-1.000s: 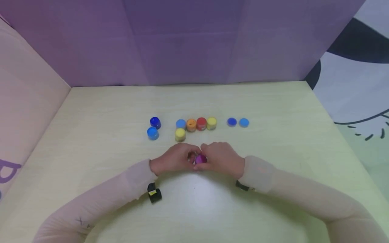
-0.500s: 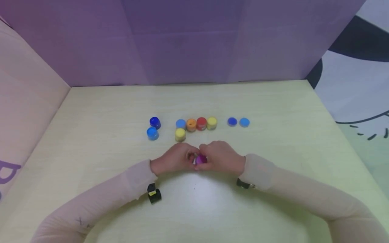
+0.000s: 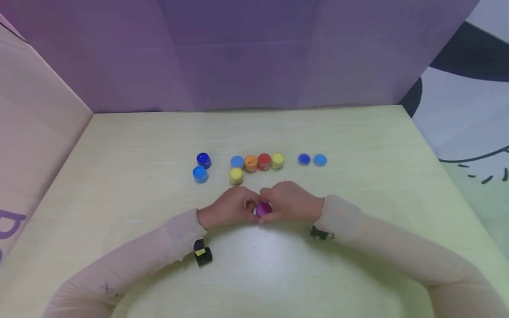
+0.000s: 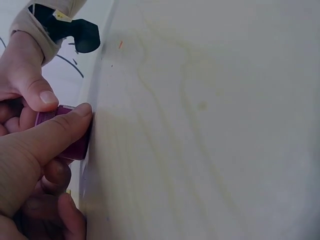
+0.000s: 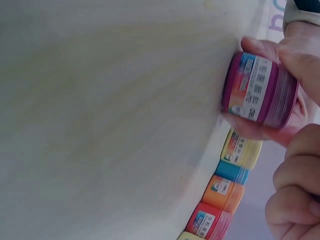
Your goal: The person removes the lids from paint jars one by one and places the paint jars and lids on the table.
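In the head view, both hands meet round a small purple paint jar (image 3: 263, 209) near the middle of the table. My left hand (image 3: 229, 206) grips the jar's body, its thumb laid along the side in the left wrist view. My right hand (image 3: 292, 202) pinches the lid end, thumb and forefinger bent round it. The right wrist view shows the jar (image 5: 250, 87) lying sideways, its printed label facing the camera and its base close to the tabletop. The right hand's other fingers (image 5: 300, 175) are curled beside it.
Beyond the hands stand closed jars: light blue (image 3: 237, 162), orange (image 3: 251, 164), red (image 3: 264, 162), yellow (image 3: 277, 161) and another yellow (image 3: 236, 176). Dark blue (image 3: 204, 160) and light blue (image 3: 200, 174) lidless jars stand left; two blue lids (image 3: 304, 159) (image 3: 320, 160) lie right.
The right hand and wrist have shifted slightly away from the body and turned a little at the purple jar. The left hand has stayed nearly still.
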The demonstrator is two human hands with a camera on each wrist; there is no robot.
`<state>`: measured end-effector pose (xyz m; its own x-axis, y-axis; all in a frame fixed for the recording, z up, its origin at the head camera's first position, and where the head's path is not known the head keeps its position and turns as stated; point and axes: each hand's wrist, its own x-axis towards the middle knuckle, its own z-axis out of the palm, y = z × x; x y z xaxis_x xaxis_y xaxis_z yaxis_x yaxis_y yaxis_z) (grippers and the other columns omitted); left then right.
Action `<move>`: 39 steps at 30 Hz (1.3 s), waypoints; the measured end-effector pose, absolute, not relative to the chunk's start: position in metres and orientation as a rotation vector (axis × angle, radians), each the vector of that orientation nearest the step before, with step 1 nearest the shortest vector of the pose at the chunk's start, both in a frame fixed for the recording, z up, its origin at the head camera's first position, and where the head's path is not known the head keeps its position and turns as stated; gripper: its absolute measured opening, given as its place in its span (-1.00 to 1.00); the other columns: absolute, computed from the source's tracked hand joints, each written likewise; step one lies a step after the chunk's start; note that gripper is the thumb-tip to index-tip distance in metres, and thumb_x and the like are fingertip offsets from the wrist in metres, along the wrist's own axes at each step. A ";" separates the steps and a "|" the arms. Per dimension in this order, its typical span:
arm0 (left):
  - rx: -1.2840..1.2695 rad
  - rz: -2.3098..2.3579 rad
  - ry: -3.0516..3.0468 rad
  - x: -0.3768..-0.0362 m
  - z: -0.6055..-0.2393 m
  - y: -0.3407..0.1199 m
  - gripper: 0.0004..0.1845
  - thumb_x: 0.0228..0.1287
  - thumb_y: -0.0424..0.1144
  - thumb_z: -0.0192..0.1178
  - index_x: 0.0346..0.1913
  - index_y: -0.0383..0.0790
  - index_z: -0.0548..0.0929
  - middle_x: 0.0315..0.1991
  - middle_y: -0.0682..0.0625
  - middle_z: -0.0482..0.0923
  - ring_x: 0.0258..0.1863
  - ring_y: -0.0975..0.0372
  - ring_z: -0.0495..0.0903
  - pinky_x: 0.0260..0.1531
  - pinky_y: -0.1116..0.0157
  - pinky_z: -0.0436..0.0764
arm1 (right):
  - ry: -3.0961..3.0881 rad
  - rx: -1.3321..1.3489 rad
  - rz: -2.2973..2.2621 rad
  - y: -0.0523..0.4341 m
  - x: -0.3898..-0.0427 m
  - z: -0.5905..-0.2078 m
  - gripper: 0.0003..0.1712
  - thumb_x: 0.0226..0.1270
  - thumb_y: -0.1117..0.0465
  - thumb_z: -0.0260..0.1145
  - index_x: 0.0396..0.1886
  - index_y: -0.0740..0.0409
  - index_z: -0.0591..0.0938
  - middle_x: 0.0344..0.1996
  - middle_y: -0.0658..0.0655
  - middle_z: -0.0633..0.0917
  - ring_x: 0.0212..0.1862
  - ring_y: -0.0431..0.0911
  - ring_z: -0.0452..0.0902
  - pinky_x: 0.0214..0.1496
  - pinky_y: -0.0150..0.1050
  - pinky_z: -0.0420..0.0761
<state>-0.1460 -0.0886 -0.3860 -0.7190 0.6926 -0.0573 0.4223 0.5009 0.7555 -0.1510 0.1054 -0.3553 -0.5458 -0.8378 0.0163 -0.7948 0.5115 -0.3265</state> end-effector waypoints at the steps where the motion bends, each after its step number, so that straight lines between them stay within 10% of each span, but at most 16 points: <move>1: 0.927 1.063 2.392 -0.146 -0.385 -0.089 -0.72 0.03 -0.28 0.41 -0.13 -0.15 0.71 -0.69 0.16 0.42 -0.65 0.36 0.37 -0.60 0.46 0.30 | 2.590 -1.430 -0.449 0.106 -0.152 -0.355 -0.58 0.06 -0.11 0.42 -0.51 0.06 0.45 -0.71 -0.14 0.39 -0.62 -0.31 0.22 -0.53 -0.47 0.27; 17: 0.856 1.086 2.333 -0.149 -0.385 -0.089 -0.66 -0.06 -0.22 0.47 -0.13 -0.08 0.72 -0.70 0.12 0.43 -0.68 0.35 0.35 -0.65 0.45 0.27 | 2.377 -1.508 -0.263 0.108 -0.160 -0.341 -0.57 0.17 0.05 0.40 -0.01 0.09 0.53 -0.67 -0.16 0.45 -0.59 -0.31 0.33 -0.44 -0.46 0.36; 39: 0.848 1.147 2.331 -0.147 -0.385 -0.089 -0.73 0.00 -0.24 0.44 -0.17 -0.11 0.71 -0.65 0.12 0.43 -0.61 0.33 0.38 -0.59 0.45 0.30 | 2.716 -0.903 -0.453 0.101 -0.127 -0.356 -0.51 0.14 -0.20 0.34 -0.45 0.08 0.40 -0.74 -0.09 0.27 -0.68 -0.26 0.16 -0.65 -0.42 0.11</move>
<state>-0.1467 -0.0893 -0.3847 -0.7328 0.6746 -0.0894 0.3410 0.4777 0.8097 -0.1270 0.1013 -0.3555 -0.7791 -0.6133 -0.1300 -0.5378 0.7604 -0.3640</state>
